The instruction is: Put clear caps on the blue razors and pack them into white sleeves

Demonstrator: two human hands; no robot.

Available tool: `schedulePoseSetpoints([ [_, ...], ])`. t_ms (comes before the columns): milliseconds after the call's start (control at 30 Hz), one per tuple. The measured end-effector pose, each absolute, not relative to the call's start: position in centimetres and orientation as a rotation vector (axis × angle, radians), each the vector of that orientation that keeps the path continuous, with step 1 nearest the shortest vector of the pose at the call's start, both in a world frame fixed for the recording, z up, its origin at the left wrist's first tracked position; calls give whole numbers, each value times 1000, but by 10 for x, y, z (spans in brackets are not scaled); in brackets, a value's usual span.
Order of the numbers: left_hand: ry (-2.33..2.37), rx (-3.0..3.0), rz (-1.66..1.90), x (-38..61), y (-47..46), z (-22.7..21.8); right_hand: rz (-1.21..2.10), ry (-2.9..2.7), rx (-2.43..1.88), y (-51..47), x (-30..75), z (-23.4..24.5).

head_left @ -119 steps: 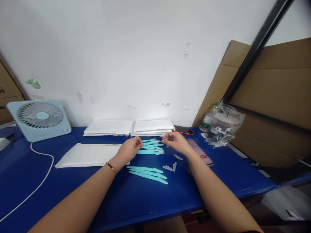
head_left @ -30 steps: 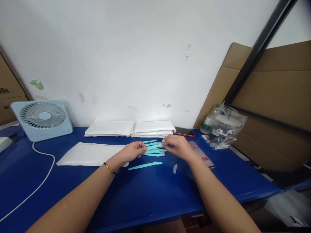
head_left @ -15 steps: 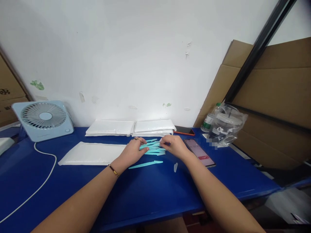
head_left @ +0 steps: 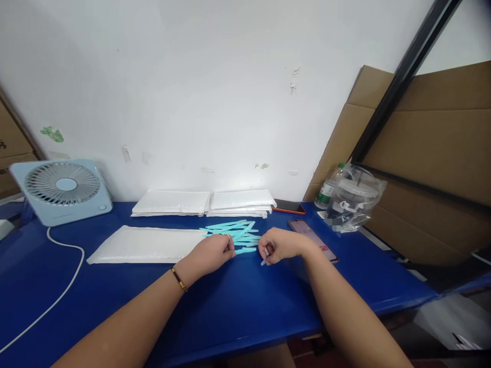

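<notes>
Working low over the middle of a blue bench (head_left: pixel 238 312), both forearms reaching in from the near edge. Gripping one end of a teal stick (head_left: pixel 245 250) with the left hand (head_left: pixel 213 253), fingers curled nearly shut around it, ring on one finger, gold bracelet (head_left: pixel 178 279) at the wrist; free tip of that stick pointing right, low over the bench top. Pinching a small pale cap (head_left: pixel 264 259) with the right hand (head_left: pixel 278 246), thumb and fingers closed on it, just beside the stick's tip but not touching it, as far as can be made out. Just behind both hands, a loose pile of teal sticks (head_left: pixel 233 231), crossed over one another. To the left of the pile, flat on the bench, a white padded envelope (head_left: pixel 146 244), its right end close to the left hand. Farther back against the wall, two stacks of white envelopes (head_left: pixel 203 202) side by side. At far left, a pale blue fan (head_left: pixel 61 189) with a white cable (head_left: pixel 67 283) trailing forward. To the right, a phone (head_left: pixel 312 237) with lit screen near the right wrist, a second phone (head_left: pixel 289 206) behind it, then a bottle (head_left: pixel 326 191) and a clear plastic bag (head_left: pixel 356 197) before leaning cardboard (head_left: pixel 422 153).
</notes>
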State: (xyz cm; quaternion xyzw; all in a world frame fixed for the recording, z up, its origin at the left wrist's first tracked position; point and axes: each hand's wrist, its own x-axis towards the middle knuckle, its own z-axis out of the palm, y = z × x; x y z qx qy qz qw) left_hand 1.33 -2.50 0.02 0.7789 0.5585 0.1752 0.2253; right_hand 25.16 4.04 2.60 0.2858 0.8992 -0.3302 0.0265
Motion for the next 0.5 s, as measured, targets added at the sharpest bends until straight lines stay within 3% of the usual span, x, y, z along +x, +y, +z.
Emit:
schedulePoseSetpoints([
  [300, 1386, 1700, 787, 7, -13, 4, -2378, 2872, 1597, 51, 236, 21],
  [367, 1383, 1669, 795, 9, -14, 7, -2502, 2782, 1727, 53, 231, 17],
  [500, 1355, 1662, 806, 10, -14, 8, -2439, 2774, 1707, 51, 222, 10],
])
